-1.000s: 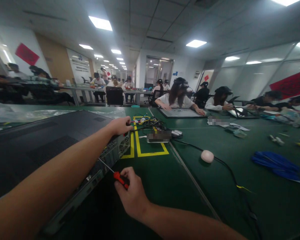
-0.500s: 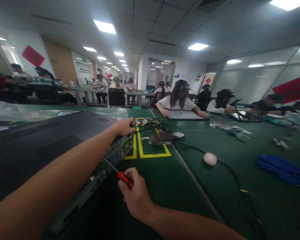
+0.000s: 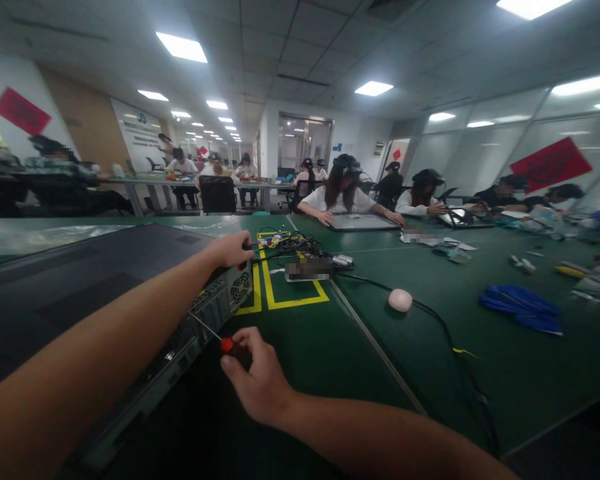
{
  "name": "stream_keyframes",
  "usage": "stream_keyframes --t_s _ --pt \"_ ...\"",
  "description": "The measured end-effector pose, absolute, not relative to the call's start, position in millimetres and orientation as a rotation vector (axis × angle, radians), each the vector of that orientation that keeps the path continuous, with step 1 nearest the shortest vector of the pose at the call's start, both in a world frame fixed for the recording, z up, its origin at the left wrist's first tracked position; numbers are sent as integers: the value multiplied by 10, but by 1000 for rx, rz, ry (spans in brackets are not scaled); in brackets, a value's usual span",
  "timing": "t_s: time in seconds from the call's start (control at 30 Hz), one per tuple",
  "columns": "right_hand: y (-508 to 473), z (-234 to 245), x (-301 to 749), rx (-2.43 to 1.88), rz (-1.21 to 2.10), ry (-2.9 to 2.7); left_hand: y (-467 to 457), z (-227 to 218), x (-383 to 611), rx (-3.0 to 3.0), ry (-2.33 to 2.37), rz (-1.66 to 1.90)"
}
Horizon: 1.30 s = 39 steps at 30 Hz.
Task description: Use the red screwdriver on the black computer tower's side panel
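Observation:
A black computer case (image 3: 100, 267) lies on its side at the left, its metal back panel facing me. My left hand (image 3: 234, 249) reaches across it, fingers curled over the far back corner above the round fan grille (image 3: 241, 285). My right hand (image 3: 260, 377), in front of the back panel, grips a screwdriver (image 3: 229, 345) by its red and black handle, thumb and fingers closed round it. The shaft points up and left to the slot covers of the panel. My left forearm is close to the tip, and whether it sits in a screw I cannot tell.
Past the case's corner lies a tangle of cables (image 3: 305, 245) with a power supply brick on yellow tape marks. A pale pink mouse-like object (image 3: 400, 300), a black cable and a blue bundle (image 3: 520, 307) lie right. A co-worker (image 3: 347, 193) handles a flat panel opposite.
The whole view has shifted, so things appear farther left. The screwdriver's handle has turned in my right hand, with its shaft still at the back panel. My left hand keeps its place on the corner.

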State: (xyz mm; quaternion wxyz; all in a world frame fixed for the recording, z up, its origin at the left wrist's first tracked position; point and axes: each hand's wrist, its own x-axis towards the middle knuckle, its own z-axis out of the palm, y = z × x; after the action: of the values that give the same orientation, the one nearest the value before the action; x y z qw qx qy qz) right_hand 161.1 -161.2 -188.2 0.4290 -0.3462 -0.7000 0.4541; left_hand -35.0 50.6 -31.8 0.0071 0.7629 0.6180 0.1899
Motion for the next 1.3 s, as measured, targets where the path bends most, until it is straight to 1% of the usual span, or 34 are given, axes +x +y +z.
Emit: stream_keyframes --t_s 0.1,0.37,0.5,0.67,0.93,1.3 --pt "-1603 -1869 1599 -871 1129 -1736 491 -312 -341 2404 1955 489" --pt "-1615 -1854 1609 -855 1193 -1739 483 -307 -332 2410 1999 378" --pt "-1642 -1834 1619 -880 1258 -1722 468 -295 -339 2406 2001 374" --pt "-1652 -1826 1632 -898 1260 -1700 452 -283 -341 2398 2004 386" --pt "-1610 -1876 1625 -908 1201 -1727 453 -287 -326 2396 1996 403" --pt "-1627 -1767 1624 -925 1140 -1762 473 -294 -327 2399 2000 387"
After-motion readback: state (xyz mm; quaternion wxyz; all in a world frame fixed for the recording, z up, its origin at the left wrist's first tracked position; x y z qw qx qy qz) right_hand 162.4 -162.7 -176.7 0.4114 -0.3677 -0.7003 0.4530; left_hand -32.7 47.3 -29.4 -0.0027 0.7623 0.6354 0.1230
